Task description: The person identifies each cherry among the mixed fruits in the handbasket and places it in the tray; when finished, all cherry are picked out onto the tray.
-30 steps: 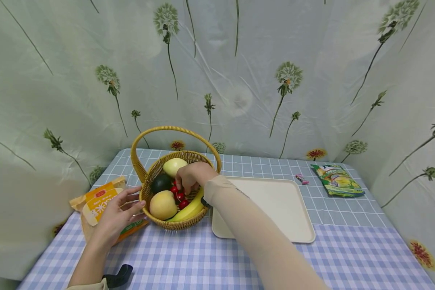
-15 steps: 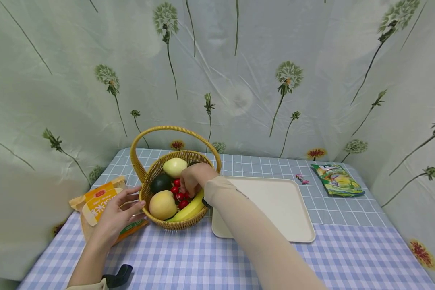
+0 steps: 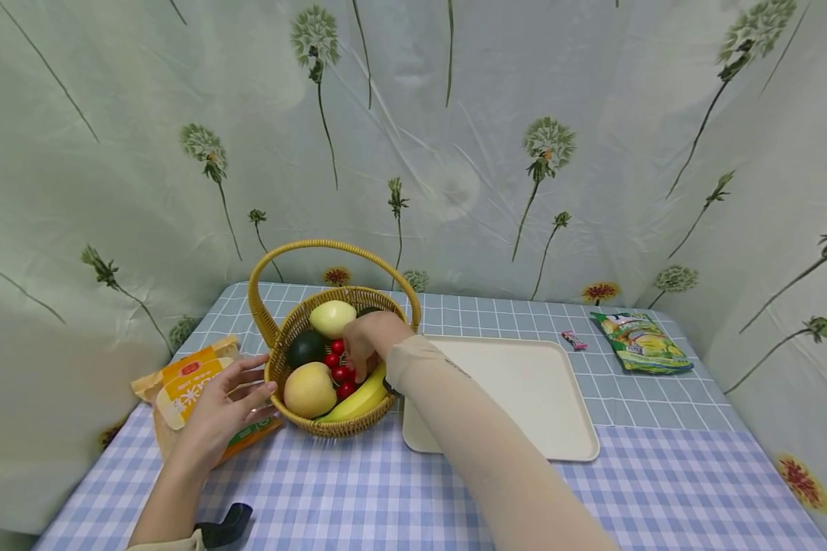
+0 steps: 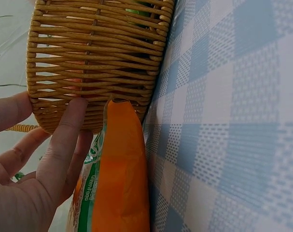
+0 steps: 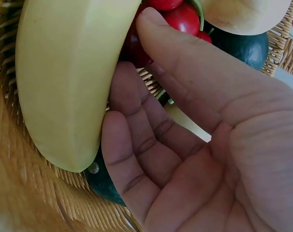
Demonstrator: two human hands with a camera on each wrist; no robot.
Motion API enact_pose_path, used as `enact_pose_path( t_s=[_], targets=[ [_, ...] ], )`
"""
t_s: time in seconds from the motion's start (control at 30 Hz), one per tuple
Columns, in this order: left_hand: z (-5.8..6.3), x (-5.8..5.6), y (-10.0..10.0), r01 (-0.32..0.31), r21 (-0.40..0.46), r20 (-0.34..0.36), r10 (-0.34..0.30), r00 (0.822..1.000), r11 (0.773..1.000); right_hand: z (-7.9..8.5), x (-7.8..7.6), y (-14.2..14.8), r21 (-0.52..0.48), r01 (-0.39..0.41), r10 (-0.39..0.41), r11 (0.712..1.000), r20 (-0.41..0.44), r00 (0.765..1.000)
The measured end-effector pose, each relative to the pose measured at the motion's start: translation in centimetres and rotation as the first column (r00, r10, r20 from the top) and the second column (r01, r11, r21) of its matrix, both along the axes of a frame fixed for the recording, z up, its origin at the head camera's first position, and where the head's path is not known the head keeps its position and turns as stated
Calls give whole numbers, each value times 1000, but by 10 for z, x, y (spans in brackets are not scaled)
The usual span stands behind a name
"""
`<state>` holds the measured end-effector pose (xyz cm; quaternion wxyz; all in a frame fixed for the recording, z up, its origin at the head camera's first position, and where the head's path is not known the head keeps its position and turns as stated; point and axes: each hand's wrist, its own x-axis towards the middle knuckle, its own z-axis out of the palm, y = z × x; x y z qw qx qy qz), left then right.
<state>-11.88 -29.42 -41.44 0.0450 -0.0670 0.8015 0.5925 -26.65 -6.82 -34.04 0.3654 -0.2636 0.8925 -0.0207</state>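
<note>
A wicker basket [image 3: 338, 428] with a tall handle holds a banana [image 3: 358, 399], a yellow round fruit [image 3: 310, 390], a pale green fruit [image 3: 333, 318], dark green round fruits [image 3: 306, 350] and several red cherries [image 3: 341, 373]. My right hand [image 3: 374, 337] reaches down into it. In the right wrist view its thumb and forefinger pinch a dark red cherry [image 5: 132, 47] beside the banana, while the other fingers curl near the banana's side. My left hand [image 3: 223, 405] touches the basket's left wall with spread, relaxed fingers. An orange food bag [image 4: 119, 169] stands just below those fingers in the left wrist view.
Right of the basket lies a cream tray [image 3: 551, 398], partly under my right forearm. Farther right are a small pink wrapped sweet [image 3: 574, 340] and a green snack bag [image 3: 644, 344]. A floral curtain [image 3: 455, 153] hangs behind the table.
My right hand has shifted slightly right and toward me within the basket, showing more cherries. The cherries have moved a little. My left hand stays at the basket wall.
</note>
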Motion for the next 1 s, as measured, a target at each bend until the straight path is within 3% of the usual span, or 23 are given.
enact_pose_path(
  t_s=[0.2,0.47,0.6,0.73,1.0],
  targets=[
    [1,-1,1,0,-3,3,0,1000,1000,0,-1,1,-5,-6,6,1000,-2,1000],
    [1,1,1,-2,-6,5,2,1000,1000,-6,1,4,-108,83,-81,991,22,997],
    [1,2,1,-10,-6,10,10,1000,1000,-6,1,5,-167,-22,14,986,-46,999],
    [1,1,1,-11,-8,20,12,1000,1000,0,6,10,-227,-139,114,964,-121,986],
    [1,1,1,-13,-15,16,13,1000,1000,14,20,34,-390,-263,200,882,-194,960]
  ],
)
